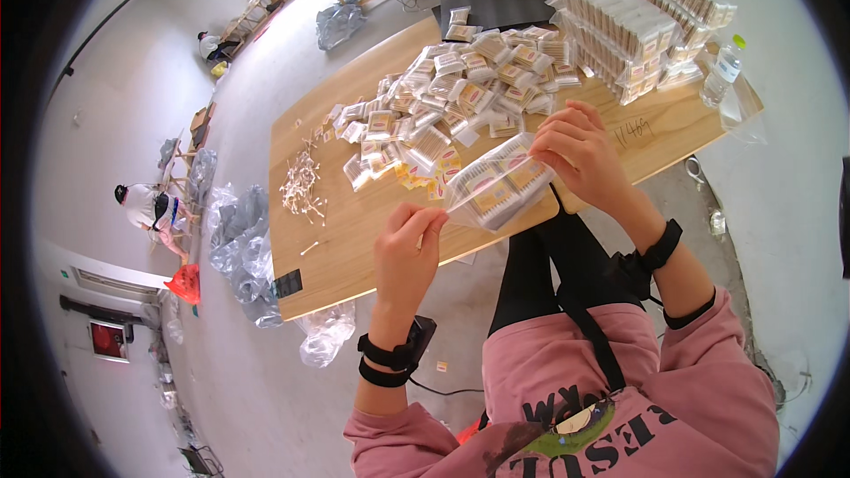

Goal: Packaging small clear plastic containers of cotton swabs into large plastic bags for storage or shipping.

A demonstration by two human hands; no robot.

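Note:
My left hand (407,252) pinches one corner of a clear plastic bag (498,186) at the table's near edge. The bag's other end is gripped between the fingers and thumb of my right hand (577,149). Inside the bag sit small packs of cotton swabs with yellow labels. Just beyond it spreads a large pile of similar small swab packs (474,93). Several loose yellow-and-white cards (434,179) lie between that pile and my left hand. Loose cotton swabs (303,181) are scattered on the left part of the wooden table (354,243).
Stacked bagged swab packs (615,31) stand at the table's far right, beside a water bottle (724,71) with a green cap. A black sheet (509,9) lies at the back. Clear plastic bags (243,243) heap on the floor at left. Another person (146,205) bends over farther left.

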